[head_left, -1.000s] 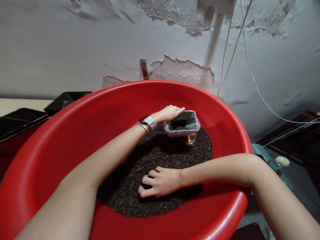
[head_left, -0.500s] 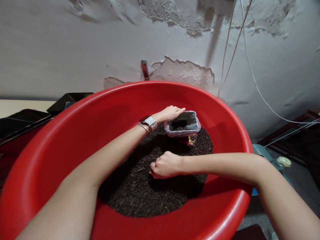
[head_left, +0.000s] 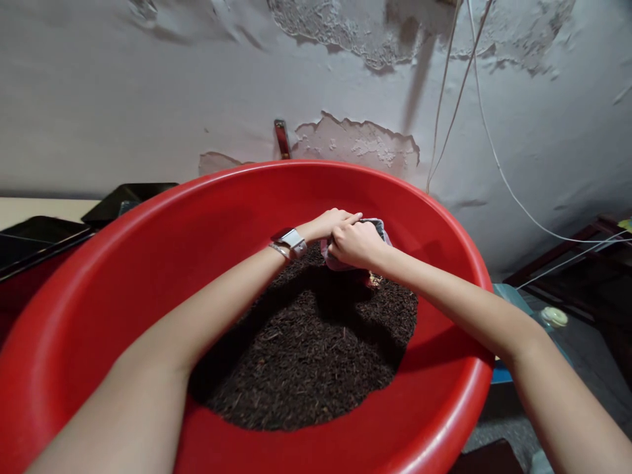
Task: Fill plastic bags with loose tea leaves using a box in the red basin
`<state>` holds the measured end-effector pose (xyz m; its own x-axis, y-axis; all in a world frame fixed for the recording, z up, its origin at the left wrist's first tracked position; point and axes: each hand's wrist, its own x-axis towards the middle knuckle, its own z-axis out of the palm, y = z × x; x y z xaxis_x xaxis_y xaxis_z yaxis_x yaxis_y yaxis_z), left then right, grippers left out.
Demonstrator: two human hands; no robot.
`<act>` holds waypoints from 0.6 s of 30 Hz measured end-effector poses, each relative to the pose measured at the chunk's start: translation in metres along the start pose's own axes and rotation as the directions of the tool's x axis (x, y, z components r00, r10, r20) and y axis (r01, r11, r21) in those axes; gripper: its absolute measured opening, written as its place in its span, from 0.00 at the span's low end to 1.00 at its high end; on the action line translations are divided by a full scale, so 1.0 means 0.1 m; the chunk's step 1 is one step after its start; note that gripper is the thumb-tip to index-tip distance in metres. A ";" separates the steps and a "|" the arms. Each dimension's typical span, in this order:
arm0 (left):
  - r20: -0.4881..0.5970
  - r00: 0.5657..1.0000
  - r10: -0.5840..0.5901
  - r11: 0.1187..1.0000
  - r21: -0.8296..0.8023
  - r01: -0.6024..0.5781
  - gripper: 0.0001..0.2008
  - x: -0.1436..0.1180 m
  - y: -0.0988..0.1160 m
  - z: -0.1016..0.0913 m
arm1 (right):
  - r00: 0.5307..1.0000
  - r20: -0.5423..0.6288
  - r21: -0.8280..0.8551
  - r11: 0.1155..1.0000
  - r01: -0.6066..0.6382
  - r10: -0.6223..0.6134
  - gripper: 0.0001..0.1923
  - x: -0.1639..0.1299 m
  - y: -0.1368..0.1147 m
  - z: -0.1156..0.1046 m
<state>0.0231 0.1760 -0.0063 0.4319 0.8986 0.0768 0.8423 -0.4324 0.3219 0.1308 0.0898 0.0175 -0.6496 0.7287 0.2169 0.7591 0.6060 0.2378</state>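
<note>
The right hand (head_left: 358,245), low over the dark dried flakes (head_left: 301,355) half a second ago, is now above the mouth of the plastic-lined box (head_left: 334,264), which stays near the far side of the red basin (head_left: 471,263). Its fingers look curled, but their tips are hidden (whether they grip any flakes, I cannot tell). The left hand (head_left: 332,224) remains at the box's rim, its grip hidden too. The right hand covers most of the opening; shadow blurs the box's base.
</note>
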 end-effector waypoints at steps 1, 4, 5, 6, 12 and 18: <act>-0.001 1.000 -0.011 1.000 0.004 0.011 0.25 0.00 -0.01 0.00 | 1.000 0.005 -0.004 1.000 -0.003 0.003 0.20 -0.01 0.01 -0.01; 0.004 0.999 -0.038 0.999 0.019 0.038 0.23 -0.01 -0.02 0.00 | 0.999 0.052 -0.027 1.000 -0.010 0.012 0.21 -0.04 -0.01 -0.09; 0.009 0.999 -0.031 0.999 0.027 0.031 0.22 -0.02 -0.02 0.00 | 0.997 0.069 -0.053 0.998 -0.015 0.019 0.21 -0.06 -0.03 -0.13; 0.012 1.000 -0.024 0.999 0.036 0.023 0.22 -0.02 -0.02 0.00 | 0.996 0.085 -0.085 0.996 -0.023 0.031 0.21 -0.08 -0.05 -0.16; 0.001 1.000 -0.009 1.000 0.002 0.009 0.28 -0.07 0.02 -0.01 | 0.997 0.009 -0.085 0.993 0.079 -0.079 0.15 -0.31 -0.44 -0.13; 0.001 0.999 -0.054 0.996 -0.069 0.054 0.31 -0.09 0.01 -0.01 | 0.821 0.251 0.151 0.859 0.490 -0.512 0.37 -0.62 -0.73 0.47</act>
<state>0.0195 0.1673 -0.0061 0.3858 0.9207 0.0582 0.8404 -0.3768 0.3895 0.1177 0.0152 -0.0575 -0.9120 0.3681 -0.1809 0.3402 0.9253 0.1676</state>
